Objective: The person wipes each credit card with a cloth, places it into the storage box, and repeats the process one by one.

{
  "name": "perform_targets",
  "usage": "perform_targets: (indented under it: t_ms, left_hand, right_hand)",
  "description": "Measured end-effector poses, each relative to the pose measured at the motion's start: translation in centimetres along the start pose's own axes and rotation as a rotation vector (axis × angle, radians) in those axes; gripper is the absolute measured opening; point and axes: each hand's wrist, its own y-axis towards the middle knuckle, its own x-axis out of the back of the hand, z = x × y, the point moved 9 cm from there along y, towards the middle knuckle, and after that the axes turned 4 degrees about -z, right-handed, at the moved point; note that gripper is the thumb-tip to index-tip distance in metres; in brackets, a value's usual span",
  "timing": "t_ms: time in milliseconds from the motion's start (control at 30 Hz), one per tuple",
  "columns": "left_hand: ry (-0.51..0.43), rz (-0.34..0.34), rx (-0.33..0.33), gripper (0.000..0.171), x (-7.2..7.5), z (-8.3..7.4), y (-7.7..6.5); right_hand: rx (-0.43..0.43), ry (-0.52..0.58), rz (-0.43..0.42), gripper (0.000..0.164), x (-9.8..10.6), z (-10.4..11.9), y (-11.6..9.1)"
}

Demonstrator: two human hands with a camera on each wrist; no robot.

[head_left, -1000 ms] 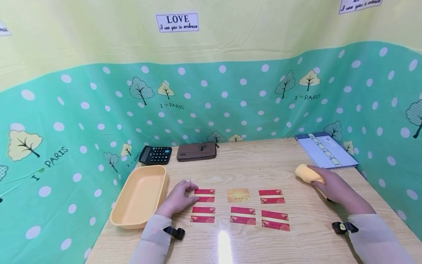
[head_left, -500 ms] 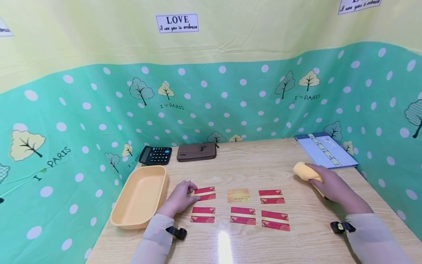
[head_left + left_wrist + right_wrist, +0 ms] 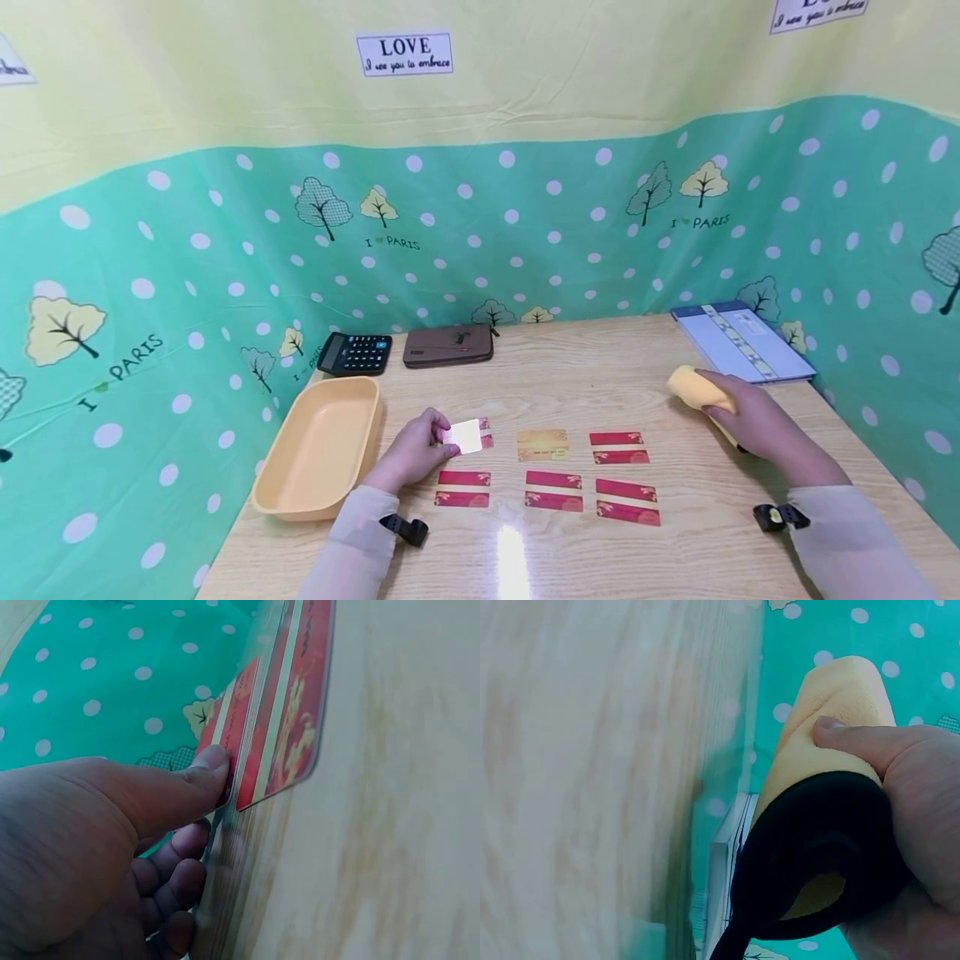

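Observation:
My left hand (image 3: pixel 415 448) pinches the left edge of a red-and-gold card (image 3: pixel 484 433) between thumb and fingers. The card is tilted off the table, and glare whitens most of its face. In the left wrist view the thumb presses on the pinched card (image 3: pixel 241 694), and another red card (image 3: pixel 289 739) lies beyond it. Over the table's right side, my right hand (image 3: pixel 753 417) grips a soft yellow rolled cloth (image 3: pixel 693 388). A black round edge (image 3: pixel 817 847) with a strap shows at one end of the roll; its exact kind is unclear.
A gold card (image 3: pixel 543 445) and several red cards (image 3: pixel 553 491) lie in two rows. The peach plastic basket (image 3: pixel 315 450) stands left, with a calculator (image 3: pixel 356 354) and brown wallet (image 3: pixel 447 345) behind. A pale blue folder (image 3: pixel 742 342) lies at back right.
My left hand has lifted and tilted the upper-left red card, which now catches the light. My right hand has shifted slightly left and up with the yellow roll.

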Motion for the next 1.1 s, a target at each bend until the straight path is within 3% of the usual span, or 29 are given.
perform_targets:
  t_ms: [133, 233, 400, 533, 800, 1100]
  left_hand:
    - [-0.057, -0.009, 0.022, 0.032, 0.0, 0.3, -0.1]
    - [-0.119, -0.053, 0.029, 0.03, 0.4, 0.3, -0.1]
    - [-0.287, -0.144, -0.013, 0.033, 1.4, -0.2, 0.0]
    - [-0.424, -0.178, -0.02, 0.035, 1.9, -0.6, 0.2]
    - [-0.582, -0.23, -0.062, 0.039, 3.9, -3.7, 0.3]
    - [-0.714, -0.267, -0.102, 0.038, 6.6, -7.8, 0.7]
  right_hand:
    - [-0.003, 0.004, -0.011, 0.063, 0.2, 0.1, 0.1]
    - [-0.001, 0.01, -0.027, 0.063, 0.4, 0.4, 0.2]
    - [0.026, 0.006, -0.073, 0.062, 0.7, 1.2, 0.5]
    - [0.045, -0.013, -0.115, 0.06, 1.1, 2.4, 0.9]
    - [0.094, 0.01, -0.14, 0.061, 1.7, 5.5, 2.5]
    - [0.147, 0.07, -0.187, 0.061, 2.4, 10.7, 4.6]
